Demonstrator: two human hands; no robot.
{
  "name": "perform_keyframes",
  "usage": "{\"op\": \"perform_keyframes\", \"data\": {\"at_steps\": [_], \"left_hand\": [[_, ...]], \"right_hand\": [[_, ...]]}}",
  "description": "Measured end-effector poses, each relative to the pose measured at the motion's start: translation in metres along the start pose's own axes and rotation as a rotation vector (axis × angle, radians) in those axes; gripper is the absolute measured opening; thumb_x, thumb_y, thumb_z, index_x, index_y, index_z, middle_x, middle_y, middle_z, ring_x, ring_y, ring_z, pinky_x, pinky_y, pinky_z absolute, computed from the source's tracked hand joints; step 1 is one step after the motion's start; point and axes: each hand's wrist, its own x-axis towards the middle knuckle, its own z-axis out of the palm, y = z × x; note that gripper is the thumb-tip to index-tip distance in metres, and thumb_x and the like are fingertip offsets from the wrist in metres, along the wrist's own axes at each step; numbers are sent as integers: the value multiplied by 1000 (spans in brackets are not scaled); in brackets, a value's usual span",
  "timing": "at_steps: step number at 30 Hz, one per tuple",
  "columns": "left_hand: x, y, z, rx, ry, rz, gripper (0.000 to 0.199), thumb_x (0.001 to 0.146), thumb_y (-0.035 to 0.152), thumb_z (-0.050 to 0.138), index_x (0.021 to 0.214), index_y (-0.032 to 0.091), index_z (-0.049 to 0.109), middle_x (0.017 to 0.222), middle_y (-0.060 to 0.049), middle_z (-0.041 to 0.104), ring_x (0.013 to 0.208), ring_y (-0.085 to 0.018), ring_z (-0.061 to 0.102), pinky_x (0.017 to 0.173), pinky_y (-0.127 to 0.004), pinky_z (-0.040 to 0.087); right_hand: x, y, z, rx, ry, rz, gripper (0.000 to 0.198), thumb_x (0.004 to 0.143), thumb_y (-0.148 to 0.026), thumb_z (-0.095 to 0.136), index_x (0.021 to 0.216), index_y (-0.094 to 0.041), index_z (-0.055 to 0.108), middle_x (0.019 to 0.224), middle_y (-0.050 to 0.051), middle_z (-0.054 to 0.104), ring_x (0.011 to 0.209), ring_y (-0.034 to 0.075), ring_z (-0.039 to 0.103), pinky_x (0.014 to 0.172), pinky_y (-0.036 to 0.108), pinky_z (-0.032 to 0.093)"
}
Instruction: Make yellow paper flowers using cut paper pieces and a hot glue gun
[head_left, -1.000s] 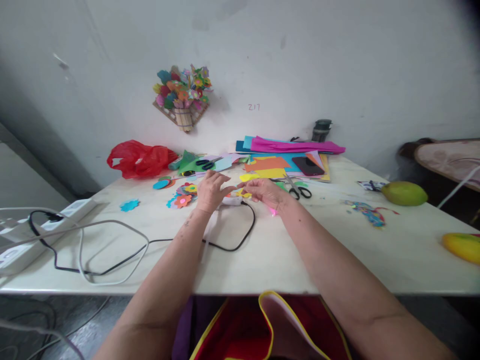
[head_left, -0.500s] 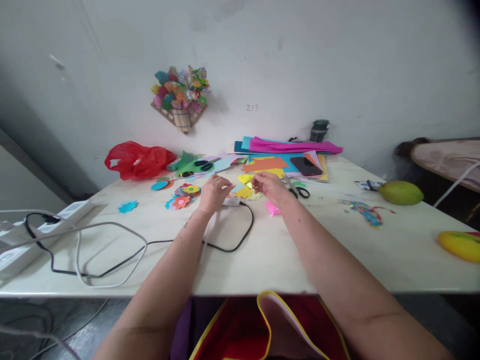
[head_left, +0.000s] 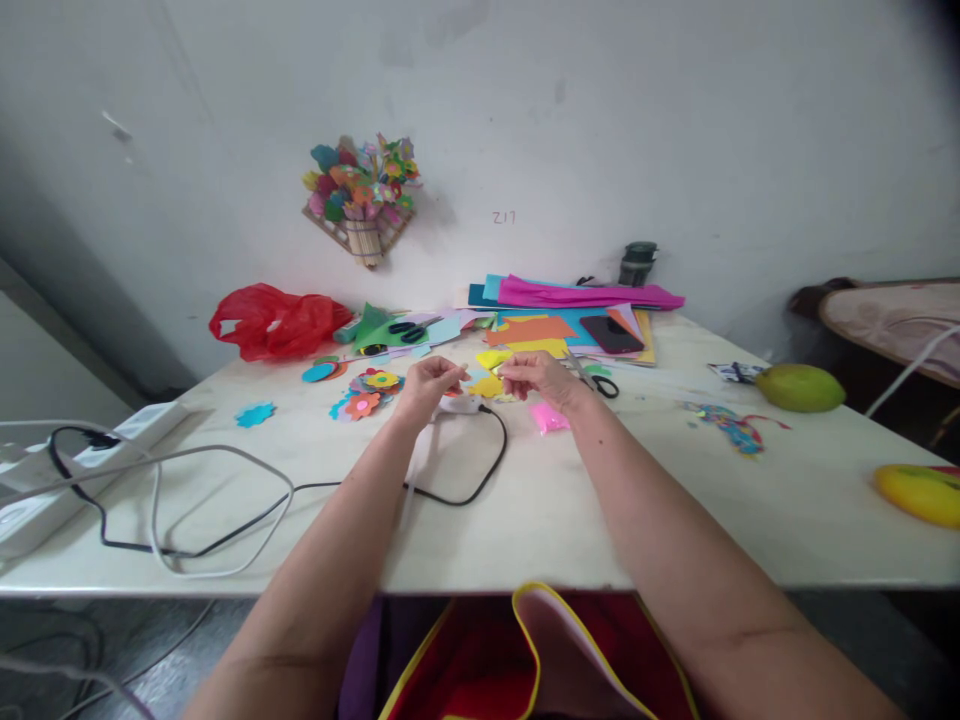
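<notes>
My left hand point(head_left: 431, 390) is closed in a pinch above a small white device point(head_left: 459, 404) with a black cord. What its fingertips hold is too small to make out. My right hand point(head_left: 538, 378) is a short way to the right, thumb and fingers pressed together, with any held item hidden. Just beyond its fingertips is a bright yellow piece point(head_left: 493, 359); I cannot tell whether they touch. Yellow paper cutouts point(head_left: 489, 386) lie between the hands. Below my right hand is a pink packet point(head_left: 550, 418), and black-handled scissors point(head_left: 602, 385) lie beside it.
Paper flowers point(head_left: 365, 398) and a blue cutout point(head_left: 256, 414) lie left. Behind are a red plastic bag point(head_left: 274, 322), coloured sheets point(head_left: 536, 330) and a phone point(head_left: 611, 335). A power strip point(head_left: 142, 430) with looping cables occupies the left side; a green fruit point(head_left: 801, 387) is right.
My right hand has shifted slightly left and lower, its fingers turned more toward my left hand. The left hand has drawn a little closer to my body. The objects on the table keep their places.
</notes>
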Motion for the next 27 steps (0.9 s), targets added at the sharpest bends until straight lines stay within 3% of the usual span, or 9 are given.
{"op": "perform_keyframes", "data": {"at_steps": [4,8,11,19,27], "left_hand": [[-5,5,2,35,-82,36,33,66,45,64,76,14,64,80,-6,65,63,-11,56,59,-24,46],[-6,10,1,116,-129,184,29,73,43,58,83,18,68,102,-8,60,87,-16,56,63,-23,45],[-6,11,0,116,-174,237,28,75,41,57,84,18,68,109,-10,55,94,-18,54,64,-24,45],[-8,14,0,89,-255,194,26,77,40,55,82,18,68,115,-10,53,104,-20,50,75,-29,45],[-8,13,0,21,-268,157,26,76,41,56,81,18,68,117,-9,53,104,-20,52,77,-30,45]], "right_hand": [[5,4,13,63,37,26,28,67,-40,64,81,-15,66,70,5,66,49,8,52,44,21,37],[6,5,26,150,24,40,33,70,-44,62,85,-15,67,77,7,67,54,8,53,47,21,40],[8,8,31,206,41,37,31,67,-41,65,83,-15,67,75,6,67,53,8,52,49,22,41],[13,18,33,266,134,43,26,59,-36,72,66,-14,61,61,2,62,47,7,49,45,22,37],[9,15,33,311,4,-4,28,62,-39,69,66,-15,55,60,-1,57,47,7,48,44,22,36]]}}
